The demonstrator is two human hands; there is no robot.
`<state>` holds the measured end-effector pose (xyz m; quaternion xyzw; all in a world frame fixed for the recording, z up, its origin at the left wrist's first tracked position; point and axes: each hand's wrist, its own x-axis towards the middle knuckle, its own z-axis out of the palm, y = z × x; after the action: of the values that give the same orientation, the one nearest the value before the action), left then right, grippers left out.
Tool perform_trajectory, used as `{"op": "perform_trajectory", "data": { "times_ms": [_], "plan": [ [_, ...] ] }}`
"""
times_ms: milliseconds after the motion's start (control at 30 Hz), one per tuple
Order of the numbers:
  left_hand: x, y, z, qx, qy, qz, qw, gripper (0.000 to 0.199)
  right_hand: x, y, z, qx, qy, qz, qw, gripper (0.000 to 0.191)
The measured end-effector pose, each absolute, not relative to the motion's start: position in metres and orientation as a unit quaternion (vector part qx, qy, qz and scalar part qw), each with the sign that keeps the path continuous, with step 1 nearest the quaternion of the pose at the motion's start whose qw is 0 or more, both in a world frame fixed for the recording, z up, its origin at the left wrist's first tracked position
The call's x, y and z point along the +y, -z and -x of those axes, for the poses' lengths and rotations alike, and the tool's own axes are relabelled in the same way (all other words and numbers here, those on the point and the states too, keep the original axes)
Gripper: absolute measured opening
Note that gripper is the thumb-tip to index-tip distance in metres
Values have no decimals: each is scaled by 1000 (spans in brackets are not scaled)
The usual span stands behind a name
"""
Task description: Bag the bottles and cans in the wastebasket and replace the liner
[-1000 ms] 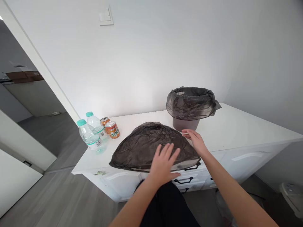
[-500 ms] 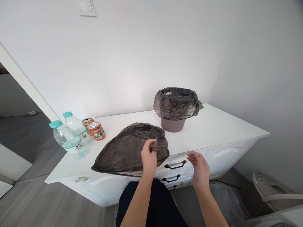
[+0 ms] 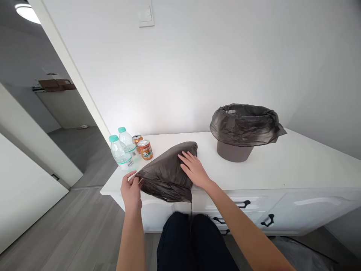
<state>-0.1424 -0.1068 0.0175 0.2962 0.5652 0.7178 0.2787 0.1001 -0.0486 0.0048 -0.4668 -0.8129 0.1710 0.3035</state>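
A dark, see-through garbage bag (image 3: 166, 169) lies across the front of the white cabinet top, its lower part hanging over the edge. My left hand (image 3: 131, 191) pinches the bag's left corner between thumb and fingers. Flat on the bag's right side rests my right hand (image 3: 195, 170), fingers spread. Farther right stands a brown trash bin (image 3: 234, 151) lined with a similar dark bag (image 3: 245, 130), which is folded out over the rim. The inside of the bin is mostly hidden.
Two clear plastic bottles (image 3: 120, 154) with teal caps and two orange drink cans (image 3: 145, 149) stand at the cabinet's left end. Black drawer handles (image 3: 243, 204) stick out of the cabinet front (image 3: 203, 203). A doorway opens on the left.
My left hand has moved left to the bag's corner. My right hand has come over onto the bag, which now looks smaller and folded. The view has turned left.
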Motion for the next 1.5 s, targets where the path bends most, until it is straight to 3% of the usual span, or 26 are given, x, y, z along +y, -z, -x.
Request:
{"op": "perform_trajectory", "data": {
  "times_ms": [167,300,400,500,567,667,767,900,1133,1333,1500],
  "plan": [
    [-123,-7,176,637,-661,-313,243,33,-29,0,-84,-848,-133,450,246,57],
    [-137,-17,163,693,-599,-393,75,41,-31,8,-81,-871,-122,425,214,56],
    [-130,-40,139,661,-544,-516,-31,41,-30,7,-85,-865,-81,419,263,54],
    [-102,-59,120,614,-407,-675,-29,39,-15,1,-89,-832,-26,448,326,53],
    [-80,-62,112,598,-283,-750,-11,40,4,-2,-88,-820,0,473,323,54],
    [-54,-46,107,589,-119,-799,6,55,33,-1,-82,-833,10,485,264,55],
    [-42,-20,110,586,-38,-809,27,69,50,6,-75,-854,-26,486,184,57],
    [-38,4,119,584,-42,-810,37,74,57,18,-75,-852,-82,504,118,62],
    [-38,6,120,589,-63,-805,40,76,66,24,-80,-842,-126,516,91,66],
    [-44,-2,115,617,-51,-785,34,78,79,23,-97,-847,-135,504,106,62],
    [-42,7,118,615,-55,-786,26,83,85,31,-100,-849,-93,484,190,59]
  ]
}}
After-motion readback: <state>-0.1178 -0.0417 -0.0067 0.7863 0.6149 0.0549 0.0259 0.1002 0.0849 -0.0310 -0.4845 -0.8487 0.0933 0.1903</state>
